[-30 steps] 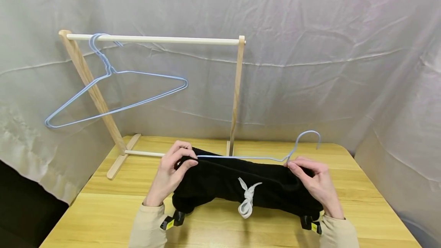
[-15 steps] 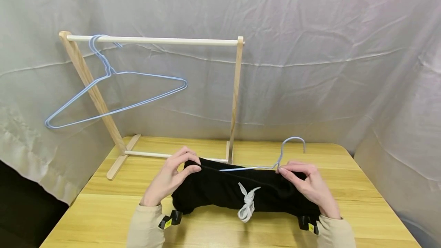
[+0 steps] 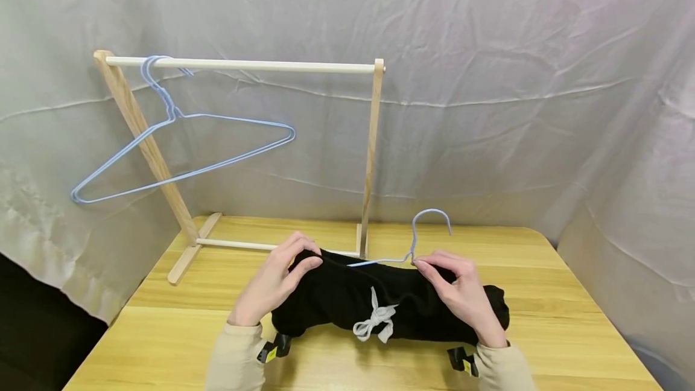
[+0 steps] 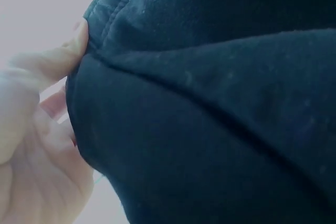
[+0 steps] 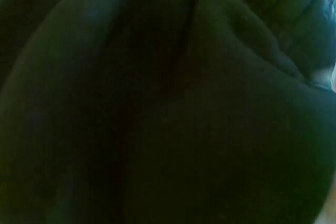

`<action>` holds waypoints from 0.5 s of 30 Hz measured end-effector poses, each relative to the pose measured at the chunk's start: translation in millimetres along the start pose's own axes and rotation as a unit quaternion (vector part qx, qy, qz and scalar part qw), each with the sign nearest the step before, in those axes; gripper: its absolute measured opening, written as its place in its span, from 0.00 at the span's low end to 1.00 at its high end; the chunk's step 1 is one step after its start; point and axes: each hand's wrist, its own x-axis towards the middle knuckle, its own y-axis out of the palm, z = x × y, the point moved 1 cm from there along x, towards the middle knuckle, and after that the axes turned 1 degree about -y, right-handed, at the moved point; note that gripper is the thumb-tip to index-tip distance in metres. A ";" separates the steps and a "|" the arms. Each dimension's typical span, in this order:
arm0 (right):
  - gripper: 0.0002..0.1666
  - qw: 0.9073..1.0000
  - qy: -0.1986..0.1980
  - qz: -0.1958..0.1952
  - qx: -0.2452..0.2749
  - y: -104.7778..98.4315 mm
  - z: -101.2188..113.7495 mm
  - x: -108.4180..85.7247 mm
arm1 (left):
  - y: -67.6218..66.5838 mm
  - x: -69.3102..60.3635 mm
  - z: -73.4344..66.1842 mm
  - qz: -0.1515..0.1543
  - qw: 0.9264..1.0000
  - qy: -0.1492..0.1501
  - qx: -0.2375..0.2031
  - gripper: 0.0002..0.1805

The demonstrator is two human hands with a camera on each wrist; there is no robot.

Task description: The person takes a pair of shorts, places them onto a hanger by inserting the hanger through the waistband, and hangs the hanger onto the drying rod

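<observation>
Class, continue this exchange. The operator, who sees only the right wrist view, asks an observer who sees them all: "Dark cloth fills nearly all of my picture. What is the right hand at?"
Observer: In the head view, the right hand pinches at the base of the hook of a blue hanger.

Operator: And the other one?

Observer: The left hand pinches the upper edge of the black garment.

Operator: Anything at the front that I am missing?

Observer: Yes, a pale drawstring, tied in a bow, shows there in the head view.
</observation>
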 end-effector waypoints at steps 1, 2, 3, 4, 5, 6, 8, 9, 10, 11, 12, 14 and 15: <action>0.15 1.000 -0.006 -0.007 -0.003 1.6 0.5 0.4 | 2.1 0.3 -0.1 0.000 1.000 0.000 0.006 0.05; 0.15 1.000 -0.010 -0.014 -0.007 2.9 0.8 0.7 | 4.4 0.8 -0.6 0.001 1.000 0.002 0.009 0.05; 0.16 1.000 -0.014 -0.021 -0.009 3.9 1.0 1.1 | 6.7 1.4 -1.2 0.002 1.000 0.004 0.011 0.04; 0.16 0.999 -0.015 -0.027 -0.010 4.8 1.2 1.4 | 8.7 2.0 -2.0 0.007 1.000 0.003 0.011 0.04; 0.16 0.999 -0.017 -0.032 -0.010 5.6 1.4 1.7 | 10.6 2.6 -3.2 0.010 1.000 0.003 0.014 0.04; 0.16 0.999 -0.018 -0.038 -0.010 6.3 1.3 1.9 | 12.1 3.2 -4.6 0.014 1.000 0.001 0.014 0.03; 0.16 0.999 -0.022 -0.048 -0.009 7.7 1.1 2.4 | 14.4 4.0 -7.3 0.018 1.000 -0.003 0.016 0.03; 0.16 0.998 -0.028 -0.053 -0.008 8.5 1.2 2.8 | 15.4 4.5 -8.6 0.019 1.000 -0.007 0.020 0.04; 0.16 0.998 -0.035 -0.059 -0.008 9.3 1.5 3.1 | 16.4 4.7 -9.9 0.017 0.999 -0.013 0.028 0.04; 0.17 0.997 -0.041 -0.063 -0.007 10.1 2.1 3.6 | 17.5 4.9 -11.1 0.014 0.999 -0.019 0.036 0.05; 0.17 0.997 -0.049 -0.066 -0.006 10.8 2.9 4.0 | 18.6 5.1 -12.3 0.010 0.999 -0.026 0.047 0.06; 0.18 0.996 -0.060 -0.070 -0.003 12.5 4.3 4.6 | 21.5 5.6 -14.1 0.000 0.997 -0.033 0.072 0.07; 0.18 0.996 -0.064 -0.069 0.000 13.3 5.2 5.0 | 23.2 6.1 -14.9 -0.005 0.996 -0.033 0.087 0.07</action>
